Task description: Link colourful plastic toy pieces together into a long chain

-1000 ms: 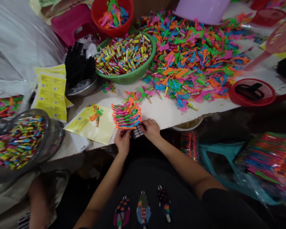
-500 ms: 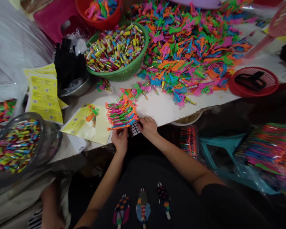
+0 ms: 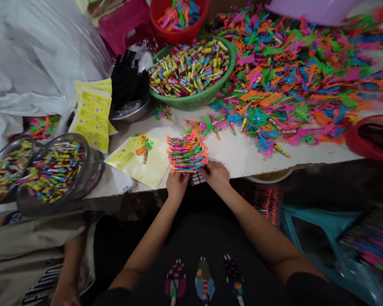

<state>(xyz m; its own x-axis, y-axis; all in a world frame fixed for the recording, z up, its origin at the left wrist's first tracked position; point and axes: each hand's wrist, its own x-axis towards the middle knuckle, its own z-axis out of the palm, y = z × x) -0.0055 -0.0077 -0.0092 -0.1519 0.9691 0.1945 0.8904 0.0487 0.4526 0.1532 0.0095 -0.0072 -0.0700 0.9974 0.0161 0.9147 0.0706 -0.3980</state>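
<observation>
Left hand point(image 3: 176, 183), right hand point(image 3: 217, 175) both pinch near edge of black grid rack point(image 3: 197, 178) at table point(image 3: 242, 155) edge. Rack packed with toys point(image 3: 187, 151); large loose toy pile point(image 3: 293, 72) beyond right hand, unsorted.

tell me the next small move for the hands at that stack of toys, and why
Probably slide the stack of toys slightly further onto the table. Both the left hand and the right hand pinch its near end right at the table's edge, where the black grid piece under it overhangs, so it looks poorly supported there.
</observation>
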